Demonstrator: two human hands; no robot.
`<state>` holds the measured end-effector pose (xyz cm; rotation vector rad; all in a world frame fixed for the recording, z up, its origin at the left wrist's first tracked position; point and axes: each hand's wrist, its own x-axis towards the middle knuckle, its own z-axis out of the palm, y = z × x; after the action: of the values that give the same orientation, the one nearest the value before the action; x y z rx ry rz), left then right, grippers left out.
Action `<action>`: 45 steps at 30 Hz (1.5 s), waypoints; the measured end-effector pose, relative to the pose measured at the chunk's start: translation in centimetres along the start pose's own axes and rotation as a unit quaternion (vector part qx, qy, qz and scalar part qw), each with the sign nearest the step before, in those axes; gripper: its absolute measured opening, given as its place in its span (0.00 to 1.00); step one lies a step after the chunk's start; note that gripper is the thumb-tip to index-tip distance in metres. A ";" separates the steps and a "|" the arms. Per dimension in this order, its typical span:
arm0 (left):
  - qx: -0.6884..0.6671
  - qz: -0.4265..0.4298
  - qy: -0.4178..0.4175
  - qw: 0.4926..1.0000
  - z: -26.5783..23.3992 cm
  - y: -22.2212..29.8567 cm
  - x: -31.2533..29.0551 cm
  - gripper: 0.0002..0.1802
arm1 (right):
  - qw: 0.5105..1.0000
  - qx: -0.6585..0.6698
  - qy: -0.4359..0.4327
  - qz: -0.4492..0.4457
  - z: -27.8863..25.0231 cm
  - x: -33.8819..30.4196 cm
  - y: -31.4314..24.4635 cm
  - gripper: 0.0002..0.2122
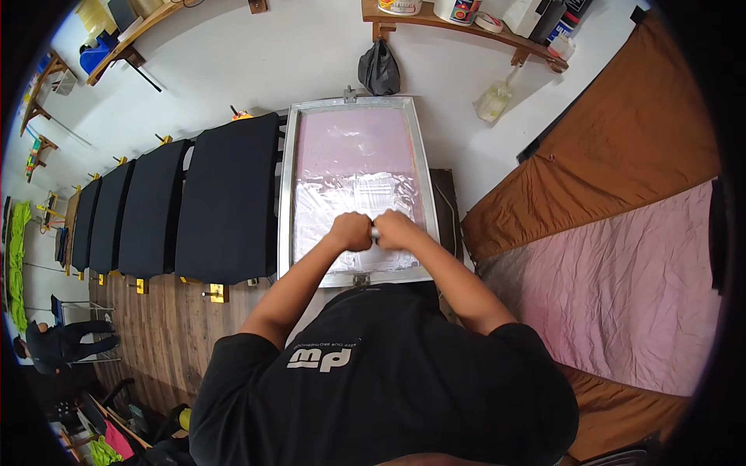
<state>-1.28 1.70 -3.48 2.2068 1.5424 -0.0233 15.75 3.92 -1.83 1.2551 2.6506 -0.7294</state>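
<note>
In front of me lies a screen-printing frame [427,194] with a silver metal rim and pinkish mesh. Clear, shiny film [318,203] covers the nearer half of the mesh, wrinkled and catching the light. Above that film, my left hand [352,231] and my right hand [397,231] are both closed, knuckles facing each other. A small pale, shiny thing [375,232] shows between the two fists; most of it is hidden by the fingers, so its kind cannot be made out.
To the left stands a row of several boards covered in black fabric [229,198], with yellow brackets below. Brown and pink cloth [614,287] hangs at the right. A wooden shelf [466,29] with containers and a dark bag [379,68] are on the wall. Another person [66,346] is far left.
</note>
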 end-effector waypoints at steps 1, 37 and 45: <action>0.009 0.014 -0.004 1.000 1.1 -0.3 -0.7 0.13 | 1.000 -0.001 -0.006 -0.003 0.4 -0.7 -0.6 0.08; -0.012 -0.006 0.150 0.989 0.9 0.1 -0.8 0.09 | 0.992 0.018 0.121 -0.019 1.4 0.2 0.5 0.07; 0.016 0.015 0.004 1.000 0.8 -0.4 -0.7 0.12 | 1.000 -0.006 -0.001 -0.008 1.2 -0.2 -0.1 0.09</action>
<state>-1.74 0.88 -4.13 2.2565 1.5239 -0.0299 15.71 3.16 -2.81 1.2327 2.6626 -0.7153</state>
